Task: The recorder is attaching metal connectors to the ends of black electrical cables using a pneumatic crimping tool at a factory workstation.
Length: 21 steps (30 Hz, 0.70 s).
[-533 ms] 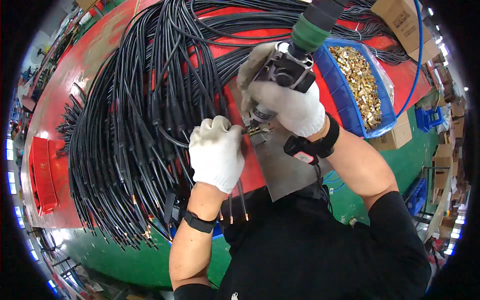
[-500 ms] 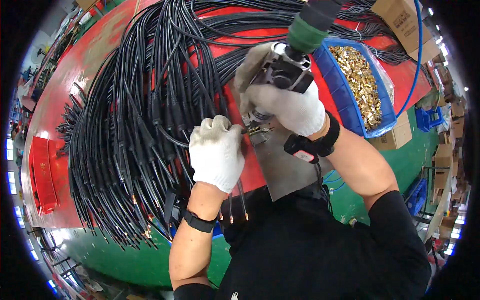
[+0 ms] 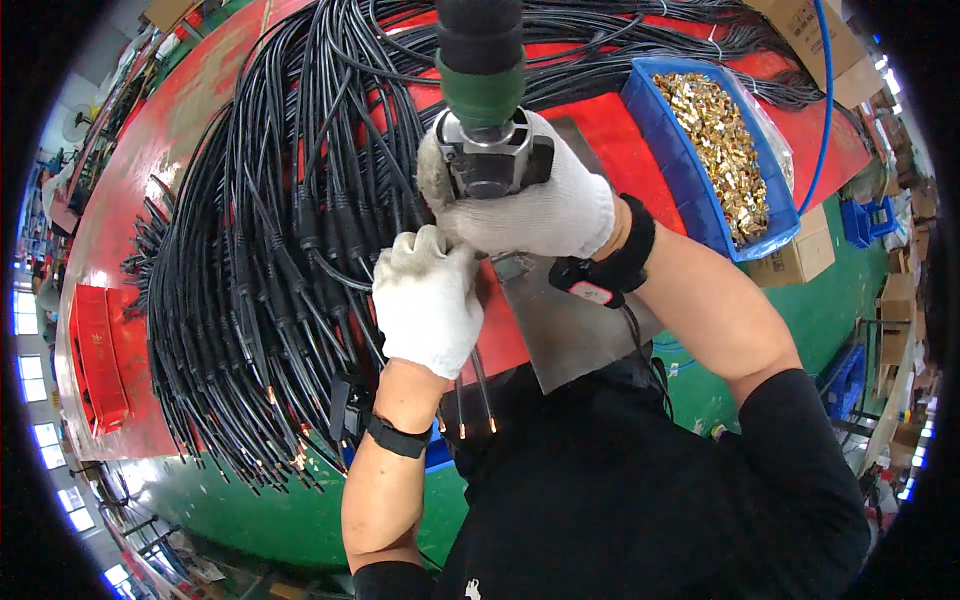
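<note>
My right hand (image 3: 545,205), in a white knit glove, grips a power tool (image 3: 482,92) with a silver body and a green and black top. The tool stands upright just beyond my other hand, and its lower end is hidden. Close under it, my left hand (image 3: 430,305), gloved too, is curled shut on a black cable (image 3: 345,278) that runs in from the left. What its fingertips touch is covered. A grey metal plate (image 3: 570,330) lies to the right of my left hand, with a small metal piece (image 3: 512,266) on it, partly hidden.
A thick bundle of black cables (image 3: 250,250) with bare copper ends covers the left of the red table (image 3: 120,250). A blue bin (image 3: 650,130) of brass-coloured parts (image 3: 715,150) stands at the right. A red bin (image 3: 98,360) sits far left; a blue hose (image 3: 826,110) hangs right.
My right hand has moved left with the power tool, from over the metal plate to just above my left hand. The tool now stands straighter. My left hand has barely shifted.
</note>
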Tool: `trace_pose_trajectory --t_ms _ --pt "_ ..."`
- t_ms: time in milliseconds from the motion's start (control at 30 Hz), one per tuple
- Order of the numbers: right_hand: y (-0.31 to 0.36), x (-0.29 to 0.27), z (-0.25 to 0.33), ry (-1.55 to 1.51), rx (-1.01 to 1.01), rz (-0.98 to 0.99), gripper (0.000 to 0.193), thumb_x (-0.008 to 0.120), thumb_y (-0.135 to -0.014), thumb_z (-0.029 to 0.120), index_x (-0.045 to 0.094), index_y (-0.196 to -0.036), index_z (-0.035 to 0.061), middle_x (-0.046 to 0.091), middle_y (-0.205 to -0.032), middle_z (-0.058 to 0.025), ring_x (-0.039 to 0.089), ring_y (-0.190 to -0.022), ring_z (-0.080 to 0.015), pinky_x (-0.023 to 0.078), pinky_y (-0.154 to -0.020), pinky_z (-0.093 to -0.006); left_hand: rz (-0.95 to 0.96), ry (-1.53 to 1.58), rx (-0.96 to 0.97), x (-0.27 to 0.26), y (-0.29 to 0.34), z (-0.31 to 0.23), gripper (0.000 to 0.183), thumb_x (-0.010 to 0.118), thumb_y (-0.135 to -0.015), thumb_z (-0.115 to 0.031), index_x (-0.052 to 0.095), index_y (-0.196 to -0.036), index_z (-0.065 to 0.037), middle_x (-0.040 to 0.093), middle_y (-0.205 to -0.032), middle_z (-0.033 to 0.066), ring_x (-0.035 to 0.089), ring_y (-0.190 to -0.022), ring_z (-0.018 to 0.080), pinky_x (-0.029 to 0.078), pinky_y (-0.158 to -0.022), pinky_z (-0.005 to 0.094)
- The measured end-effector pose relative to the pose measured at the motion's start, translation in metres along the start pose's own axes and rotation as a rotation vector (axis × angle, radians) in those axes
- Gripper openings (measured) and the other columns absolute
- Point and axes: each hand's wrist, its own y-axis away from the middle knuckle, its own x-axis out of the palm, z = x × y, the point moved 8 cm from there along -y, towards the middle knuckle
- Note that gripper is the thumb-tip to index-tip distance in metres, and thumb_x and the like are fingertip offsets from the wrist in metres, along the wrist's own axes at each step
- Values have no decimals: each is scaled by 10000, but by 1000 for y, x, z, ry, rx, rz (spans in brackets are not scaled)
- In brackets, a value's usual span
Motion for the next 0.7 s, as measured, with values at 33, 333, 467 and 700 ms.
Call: trace_pose_trajectory --t_ms 33,333,467,700 --pt "2 0 2 5 -37 -23 343 867 -834 -2 715 -1134 67 727 -992 -7 682 -896 -103 586 -819 -300 -5 -11 11 1 1 1 103 775 -774 -148 791 -874 -128 675 -1009 94 657 -1002 335 530 -856 481" --pt "12 -1 -6 18 -56 -65 445 940 -824 71 735 -1219 65 737 -1051 28 652 -971 -65 571 -901 -295 -20 -50 43 6 3 -1 116 791 -758 -159 788 -867 -118 679 -1045 88 657 -1018 330 529 -865 478" --pt "13 -3 -6 77 -79 -76 407 935 -830 74 733 -1184 63 737 -1018 32 651 -943 -63 568 -879 -286 -14 -62 31 7 2 -1 123 793 -765 -162 790 -883 -127 688 -1062 80 662 -1023 321 533 -869 476" --pt "15 -4 -7 24 -49 -101 390 926 -843 77 729 -1180 65 736 -1021 39 647 -935 -57 574 -880 -284 16 -82 27 6 1 -2 119 783 -778 -149 791 -895 -127 695 -1069 86 664 -1031 326 538 -879 480"
